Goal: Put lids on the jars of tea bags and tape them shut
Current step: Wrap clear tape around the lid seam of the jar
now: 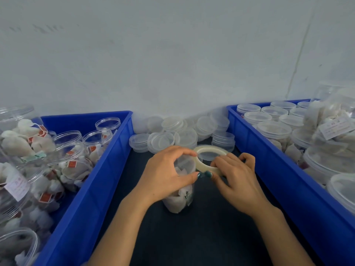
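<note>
The jar [179, 196] of tea bags stands upright on the dark table [201, 237], in the middle of the view. The left hand [165, 173] comes in from 9 o'clock, its fingers and thumb clamped round the jar's top. At 2 o'clock of the jar, the right hand [236, 175] pinches the tape [200, 164], whose roll sits just beside the jar's top. Loose lids [172, 135] pile at 12 o'clock. The left bin [107, 160], blue, holds open jars at 9 o'clock. The right bin [269, 160], also blue, holds lidded jars at 3 o'clock.
</note>
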The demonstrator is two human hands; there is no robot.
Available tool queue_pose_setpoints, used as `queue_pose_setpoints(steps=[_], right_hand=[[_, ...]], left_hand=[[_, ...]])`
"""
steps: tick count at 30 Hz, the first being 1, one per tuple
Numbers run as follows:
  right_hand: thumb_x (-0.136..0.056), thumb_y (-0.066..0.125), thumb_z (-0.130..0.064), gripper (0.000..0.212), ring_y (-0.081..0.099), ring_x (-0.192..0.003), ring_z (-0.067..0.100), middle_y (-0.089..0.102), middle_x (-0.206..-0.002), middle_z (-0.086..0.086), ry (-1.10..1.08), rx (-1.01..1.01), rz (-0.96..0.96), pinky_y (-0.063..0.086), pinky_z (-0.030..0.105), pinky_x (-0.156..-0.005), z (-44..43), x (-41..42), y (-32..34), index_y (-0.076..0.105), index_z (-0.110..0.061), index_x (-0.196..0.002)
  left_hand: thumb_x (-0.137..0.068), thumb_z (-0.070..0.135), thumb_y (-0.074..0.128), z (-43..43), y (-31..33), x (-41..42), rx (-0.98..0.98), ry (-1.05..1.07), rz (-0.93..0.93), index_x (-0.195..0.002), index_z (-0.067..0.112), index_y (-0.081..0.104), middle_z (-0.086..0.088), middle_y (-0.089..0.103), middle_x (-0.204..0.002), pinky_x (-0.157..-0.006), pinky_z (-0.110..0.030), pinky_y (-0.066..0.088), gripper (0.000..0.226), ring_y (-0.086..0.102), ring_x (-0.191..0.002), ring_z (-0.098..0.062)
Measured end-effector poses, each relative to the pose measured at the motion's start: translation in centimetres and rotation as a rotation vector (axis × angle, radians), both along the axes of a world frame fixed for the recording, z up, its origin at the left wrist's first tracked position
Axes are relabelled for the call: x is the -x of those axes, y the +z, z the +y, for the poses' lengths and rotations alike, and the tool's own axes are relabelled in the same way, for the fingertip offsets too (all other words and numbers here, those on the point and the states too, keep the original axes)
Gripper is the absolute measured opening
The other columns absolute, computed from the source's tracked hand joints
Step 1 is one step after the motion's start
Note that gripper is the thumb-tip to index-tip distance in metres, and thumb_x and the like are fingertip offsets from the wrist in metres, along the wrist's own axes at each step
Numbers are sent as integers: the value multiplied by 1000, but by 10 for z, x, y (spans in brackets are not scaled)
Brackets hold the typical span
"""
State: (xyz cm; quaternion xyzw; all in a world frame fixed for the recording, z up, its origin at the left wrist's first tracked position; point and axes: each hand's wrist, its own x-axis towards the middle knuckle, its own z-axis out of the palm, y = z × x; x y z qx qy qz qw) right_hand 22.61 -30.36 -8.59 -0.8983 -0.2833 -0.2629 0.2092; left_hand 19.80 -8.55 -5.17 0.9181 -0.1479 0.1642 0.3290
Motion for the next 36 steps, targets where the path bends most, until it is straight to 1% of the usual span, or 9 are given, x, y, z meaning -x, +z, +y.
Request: queue_pose_setpoints(steps=[6, 9, 12, 16, 18, 21, 26, 30, 36], right_hand=[[-90, 49, -41, 14, 48, -91, 11, 51, -91, -16, -113, 0, -25, 18, 32, -83, 4, -2, -4, 56, -30, -86], [-90, 52, -39, 12, 47, -90, 11, 48, -89, -16, -130, -19, -24, 21, 34, -82, 11, -1, -4, 56, -29, -86], [-88, 55, -35, 7, 48, -91, 12, 49, -91, -15, -133, -10, -40, 23, 35, -81, 14, 1, -5, 56, -29, -87], [-90, 51, -40, 13, 48, -91, 13, 51, -91, -12, -167, 3, -48, 23, 36, -81, 11, 1, -3, 57, -28, -88], [-91, 56, -36, 7, 47, -92, 13, 52, -93, -12, -162, 10, -42, 22, 35, -81, 8, 1, -3, 55, -29, -90], [-91, 62, -26, 13, 45, -94, 10, 49, -97, -15, -122, 53, -18, 17, 32, -82, 2, 1, -2, 51, -33, -93], [-92, 59, -40, 9, 46, -95, 10, 48, -95, -17, -122, 54, -58, 17, 31, -87, 2, 2, 0, 55, -32, -91], [-91, 51, -52, 27, 51, -93, 15, 53, -91, -12, -214, 31, -101, 21, 35, -86, 9, 2, -1, 58, -27, -86], [-87, 47, -65, 38, 51, -99, 13, 55, -98, -14, -268, -20, -36, 14, 32, -81, 15, 2, -2, 58, -29, -95]], left_hand=[[-67, 45, 74, 5, 9, -4, 12, -132, 99, -134, 46, 54, 33, 51, -136, -106, -25, 44, 70, 47, -128, 9], [-74, 33, 80, 6, 15, -10, -79, -197, 176, -147, 38, 41, 33, 27, -155, -114, -23, 33, 83, 31, -139, 11], [-73, 56, 67, 2, 18, -13, -303, -134, 218, -156, 31, 25, 29, 3, -160, -112, -22, 24, 96, 18, -146, 0], [-65, 95, 35, -8, 17, -4, -481, 84, 163, -147, 28, 37, 10, 27, -136, -105, -28, 38, 106, 37, -127, -11], [-59, 100, 23, -10, 16, -1, -527, 151, 108, -146, 34, 39, 8, 32, -126, -101, -29, 40, 111, 36, -122, -11], [-66, 91, 38, -8, 14, 0, -486, 156, 45, -147, 42, 36, 11, 38, -124, -90, -25, 40, 95, 38, -123, -8], [-66, 66, 78, 6, 15, 2, -188, 48, 119, -147, 42, 31, 29, 48, -136, -104, -23, 39, 97, 42, -125, 7], [-67, 51, 85, 14, 15, 1, -88, -58, 205, -141, 44, 39, 36, 49, -134, -106, -21, 42, 88, 43, -125, 16], [-72, 31, 82, 13, 20, -4, -69, -161, 288, -137, 41, 43, 30, 48, -134, -104, -16, 41, 77, 44, -127, 12]])
